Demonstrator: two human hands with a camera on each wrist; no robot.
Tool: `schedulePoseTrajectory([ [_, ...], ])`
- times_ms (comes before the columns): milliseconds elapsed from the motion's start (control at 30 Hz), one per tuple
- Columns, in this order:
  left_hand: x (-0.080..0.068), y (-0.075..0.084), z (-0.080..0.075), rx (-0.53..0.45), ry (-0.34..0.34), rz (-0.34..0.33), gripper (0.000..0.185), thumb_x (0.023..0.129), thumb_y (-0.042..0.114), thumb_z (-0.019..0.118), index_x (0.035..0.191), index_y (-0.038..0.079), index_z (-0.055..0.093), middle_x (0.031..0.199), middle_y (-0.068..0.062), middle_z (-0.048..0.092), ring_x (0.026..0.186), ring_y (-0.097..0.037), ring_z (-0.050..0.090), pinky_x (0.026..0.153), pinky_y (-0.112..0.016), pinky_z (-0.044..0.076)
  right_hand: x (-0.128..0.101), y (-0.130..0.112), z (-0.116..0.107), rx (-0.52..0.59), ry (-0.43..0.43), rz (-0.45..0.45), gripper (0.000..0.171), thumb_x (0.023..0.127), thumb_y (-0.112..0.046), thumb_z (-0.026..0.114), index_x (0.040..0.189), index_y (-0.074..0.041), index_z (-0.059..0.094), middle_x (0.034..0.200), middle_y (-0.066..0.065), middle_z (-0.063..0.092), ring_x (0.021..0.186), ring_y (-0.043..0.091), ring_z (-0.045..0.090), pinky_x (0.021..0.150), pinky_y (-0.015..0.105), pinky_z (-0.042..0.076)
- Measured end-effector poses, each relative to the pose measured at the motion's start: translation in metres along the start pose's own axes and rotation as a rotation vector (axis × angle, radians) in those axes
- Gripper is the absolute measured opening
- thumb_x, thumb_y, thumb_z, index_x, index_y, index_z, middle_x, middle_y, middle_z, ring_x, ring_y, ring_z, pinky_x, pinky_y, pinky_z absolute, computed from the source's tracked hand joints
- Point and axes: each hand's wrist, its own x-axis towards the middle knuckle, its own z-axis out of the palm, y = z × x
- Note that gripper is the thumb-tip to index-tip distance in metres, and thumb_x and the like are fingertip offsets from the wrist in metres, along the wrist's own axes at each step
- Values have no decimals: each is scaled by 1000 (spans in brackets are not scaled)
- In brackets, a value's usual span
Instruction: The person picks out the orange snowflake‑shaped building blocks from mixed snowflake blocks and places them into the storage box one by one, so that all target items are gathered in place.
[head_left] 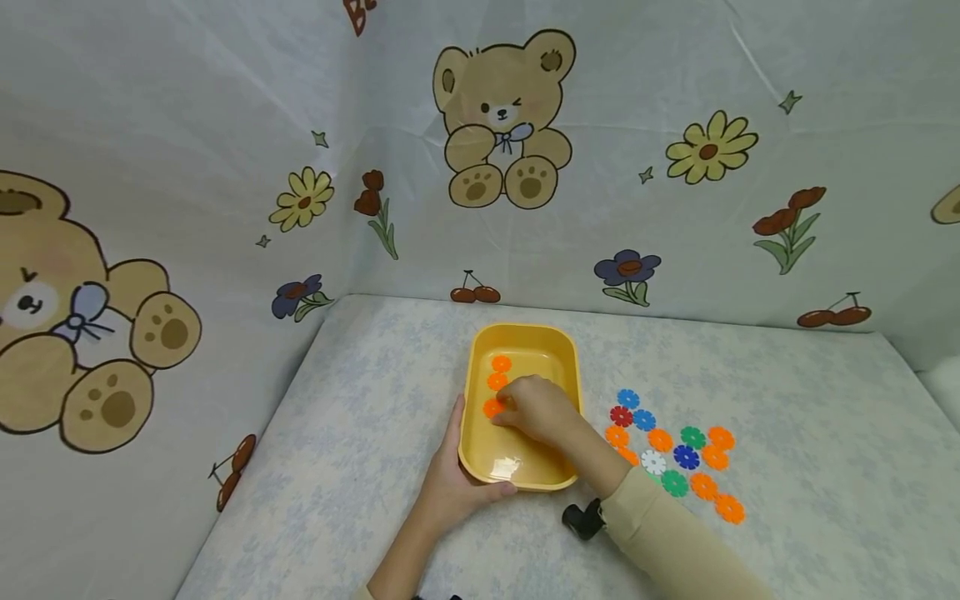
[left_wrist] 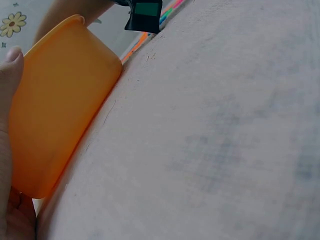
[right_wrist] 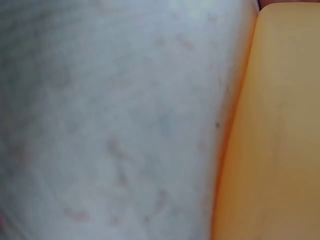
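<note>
A yellow plastic tray [head_left: 525, 462] with raised walls stands on the table. My left hand [head_left: 450, 487] grips its near left corner, fingers along the left side and thumb by the near edge; the left wrist view shows the tray's outer wall [left_wrist: 65, 100] against that hand. Inside the tray, my right hand [head_left: 536, 407] pinches an orange snowflake disc [head_left: 492, 408] between thumb and index finger. Two more orange discs [head_left: 501, 363] lie in a column beyond it. In the right wrist view only the tray wall [right_wrist: 280, 125] and tablecloth show; the right fingers are out of sight.
Right of the tray lie several loose snowflake discs, among them a red one [head_left: 621, 417], a white one [head_left: 654, 462], a dark blue one [head_left: 686, 457] and a green one [head_left: 674, 483]. A printed bear curtain [head_left: 420, 242] rises behind the pale patterned table [head_left: 360, 367].
</note>
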Motion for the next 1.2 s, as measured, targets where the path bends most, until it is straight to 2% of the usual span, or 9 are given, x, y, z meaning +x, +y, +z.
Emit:
schedulePoseTrajectory([
  [200, 0, 0, 0, 20, 8, 0, 130, 68, 28, 93, 156, 46, 0, 166, 8, 17, 145, -15, 36, 112, -17, 32, 2, 0, 0, -15, 16, 15, 20, 86, -31, 78, 89, -12, 77, 72, -7, 64, 66, 14, 52, 66, 29, 45],
  [333, 0, -2, 0, 19, 2, 10, 130, 68, 28, 93, 157, 43, -1, 166, 8, 16, 145, -16, 36, 112, -17, 32, 2, 0, 1, -44, 38, 18, 22, 85, -34, 78, 89, -12, 77, 74, -6, 66, 67, 14, 54, 67, 29, 48],
  [600, 0, -3, -1, -6, -13, 22, 131, 69, 29, 92, 160, 34, -2, 165, 4, 20, 141, -17, 44, 107, -16, 40, -12, -4, -16, 30, 89, -55, 31, 86, -37, 77, 106, -13, 77, 107, 0, 76, 96, 19, 69, 88, 36, 57],
  [633, 0, -2, -1, -9, -15, 24, 131, 70, 29, 92, 160, 34, -2, 165, 4, 20, 140, -16, 44, 106, -16, 40, -16, -5, -21, 38, 98, -56, 33, 86, -38, 76, 108, -14, 77, 108, 0, 75, 96, 19, 69, 88, 36, 57],
  [733, 1, -3, 0, -24, -21, 30, 131, 70, 28, 92, 160, 32, -2, 166, 5, 19, 140, -15, 44, 106, -16, 41, -32, -2, -39, 65, 144, -58, 35, 86, -40, 76, 113, -16, 75, 92, -6, 72, 82, 14, 63, 74, 30, 55],
  [833, 1, -3, 0, -36, -30, 31, 132, 70, 25, 92, 160, 31, -3, 166, 7, 17, 140, -15, 45, 106, -18, 42, -50, 11, -55, 60, 217, -84, 33, 86, -37, 77, 112, -17, 75, 74, -8, 57, 68, 10, 49, 59, 23, 44],
  [933, 2, -4, 0, -40, -26, 35, 132, 69, 23, 93, 160, 33, -3, 166, 6, 17, 141, -18, 43, 108, -19, 41, -70, 33, -67, 23, 256, -74, 32, 87, -34, 77, 113, -15, 74, 70, -9, 51, 64, 9, 43, 54, 21, 38],
  [1067, 1, -5, 0, -22, -10, 41, 133, 67, 25, 94, 159, 37, -1, 166, 6, 17, 145, -19, 36, 111, -18, 36, -96, 71, -81, -44, 227, 44, 35, 89, -34, 74, 118, -14, 72, 71, -6, 50, 65, 11, 43, 53, 20, 38],
  [1200, 1, -4, 0, -24, -16, 48, 133, 67, 26, 94, 160, 34, -2, 166, 6, 17, 145, -20, 37, 111, -18, 36, -124, 116, -91, -81, 139, 195, 42, 92, -33, 71, 128, -12, 65, 69, -1, 45, 63, 14, 41, 50, 23, 32],
])
